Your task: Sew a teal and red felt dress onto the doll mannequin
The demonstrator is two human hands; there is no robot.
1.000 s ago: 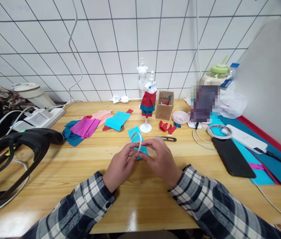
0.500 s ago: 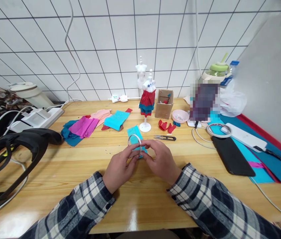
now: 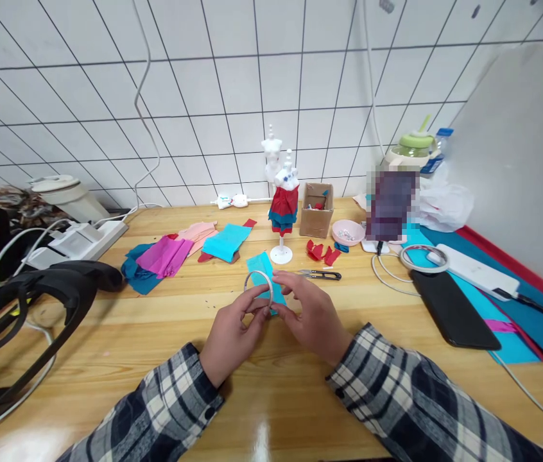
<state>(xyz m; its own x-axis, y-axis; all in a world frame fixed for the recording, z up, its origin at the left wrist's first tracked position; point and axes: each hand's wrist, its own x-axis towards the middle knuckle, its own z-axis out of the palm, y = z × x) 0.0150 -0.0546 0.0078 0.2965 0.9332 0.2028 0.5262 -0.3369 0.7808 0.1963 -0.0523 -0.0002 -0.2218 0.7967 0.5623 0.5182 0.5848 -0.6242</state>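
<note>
My left hand (image 3: 233,333) pinches the lower part of a narrow white tape roll (image 3: 258,273) between thumb and fingers, holding it upright. At its right side is my right hand (image 3: 317,317), with index finger and thumb apart; whether the thumb tip touches the roll cannot be made out. Behind the roll, a turquoise cloth strip (image 3: 262,263) lies on the table. Just beyond my right fingers are black thread snips (image 3: 322,274). Farther back stands a small white dress form (image 3: 281,255) wearing a red and teal skirt (image 3: 284,208).
Cloth pieces in magenta (image 3: 164,255) and turquoise (image 3: 226,242) lie at the left. A cardboard box (image 3: 316,221), pink bowl (image 3: 348,231) and red scraps (image 3: 317,250) are right of centre. A black phone (image 3: 454,311) lies right; a black headset frame (image 3: 60,289) stands left.
My right index finger has come away from the top of the tape roll, widening the gap to my thumb. The left hand keeps its pinch. The whole view has shifted slightly.
</note>
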